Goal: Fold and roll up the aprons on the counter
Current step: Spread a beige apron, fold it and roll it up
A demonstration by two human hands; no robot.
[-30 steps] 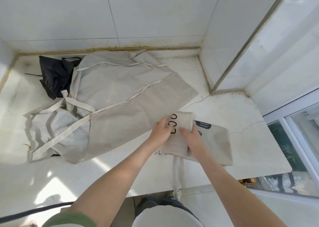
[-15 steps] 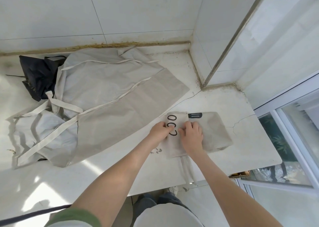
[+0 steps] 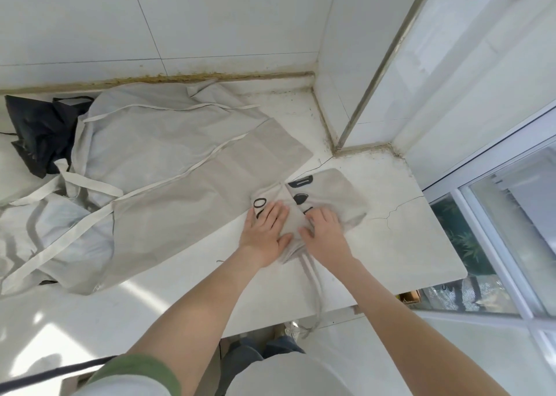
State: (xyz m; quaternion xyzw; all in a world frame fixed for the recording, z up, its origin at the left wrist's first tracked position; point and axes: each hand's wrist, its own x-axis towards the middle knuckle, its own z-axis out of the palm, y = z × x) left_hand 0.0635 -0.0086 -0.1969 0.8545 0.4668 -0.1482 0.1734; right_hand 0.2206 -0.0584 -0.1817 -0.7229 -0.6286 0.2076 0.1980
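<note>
Well left of the folded apron (image 3: pixel 340 197), the black cloth (image 3: pixel 39 136) and the spread grey aprons (image 3: pixel 168 167) are lying unchanged from half a second earlier. On the folded apron's left part, the left hand (image 3: pixel 266 230), earlier curling at the printed edge, is now lying palm down, fingers straight and slightly spread, pressing the cloth flat. Just beside it, the right hand (image 3: pixel 326 233), earlier flat, is now bending its fingers into the cloth and bunching it; wrinkles are radiating to the right. Both forearms are reaching forward. The folded apron is resting on the desk (image 3: pixel 406 245), its ties (image 3: pixel 318 290) trailing from its near side over the desk edge.
</note>
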